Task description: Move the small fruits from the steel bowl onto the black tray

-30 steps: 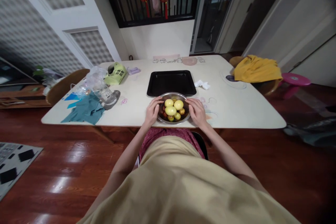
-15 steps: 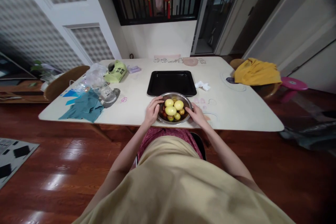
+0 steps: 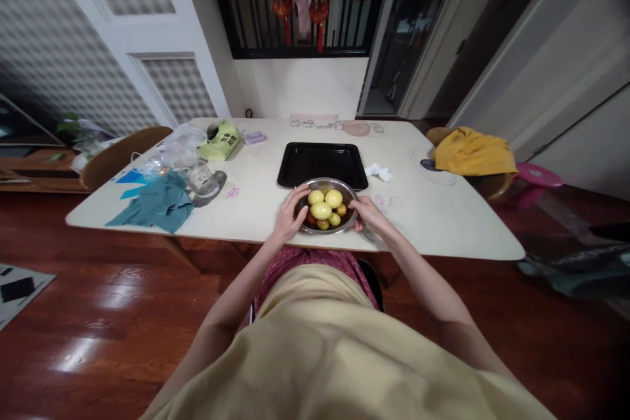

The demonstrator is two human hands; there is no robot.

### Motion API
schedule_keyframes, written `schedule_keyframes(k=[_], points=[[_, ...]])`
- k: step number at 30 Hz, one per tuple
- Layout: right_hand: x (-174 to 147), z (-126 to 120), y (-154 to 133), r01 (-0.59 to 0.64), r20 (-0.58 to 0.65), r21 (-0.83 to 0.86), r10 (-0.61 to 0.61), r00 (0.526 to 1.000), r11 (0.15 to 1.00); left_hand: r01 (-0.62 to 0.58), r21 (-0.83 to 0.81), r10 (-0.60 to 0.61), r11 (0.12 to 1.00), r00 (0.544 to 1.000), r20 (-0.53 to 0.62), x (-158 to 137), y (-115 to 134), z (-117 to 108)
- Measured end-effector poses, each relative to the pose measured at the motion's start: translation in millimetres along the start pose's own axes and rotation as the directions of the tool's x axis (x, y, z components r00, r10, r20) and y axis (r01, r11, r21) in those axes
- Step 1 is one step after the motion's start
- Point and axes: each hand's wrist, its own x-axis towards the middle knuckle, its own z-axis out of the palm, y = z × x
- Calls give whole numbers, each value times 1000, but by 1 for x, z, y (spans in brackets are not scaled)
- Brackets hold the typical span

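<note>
A round metal bowl stands at the near edge of the table, filled with several yellow, smooth round fruits and smaller yellow-green and reddish-brown ones. My left hand holds the bowl's left side, fingers stretched along the rim and thumb near the fruit. On the other side, my right hand grips the rim, thumb on top and fingers curled beneath. Just beyond the bowl lies a black rectangular baking tray, its near edge partly hidden by the bowl.
Crumpled white tissue lies right of the tray on the white table. At left are a teal cloth, clear plastic wrapping and a green cap. A yellow garment hangs over a chair at the right.
My right hand has gone from resting beside the rim to gripping it, with fingers curled under. My left hand has shifted slightly along the bowl. The camera view has tilted a little upward.
</note>
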Motion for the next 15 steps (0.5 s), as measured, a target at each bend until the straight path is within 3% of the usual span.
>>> schedule_keyframes(k=[8, 15], points=[[55, -27, -67, 49, -86, -166, -63, 994, 985, -21, 51, 21, 998, 1000, -6, 55, -26, 14], [104, -23, -101, 50, -161, -329, -108, 981, 943, 118, 45, -118, 992, 993, -6, 79, -78, 47]])
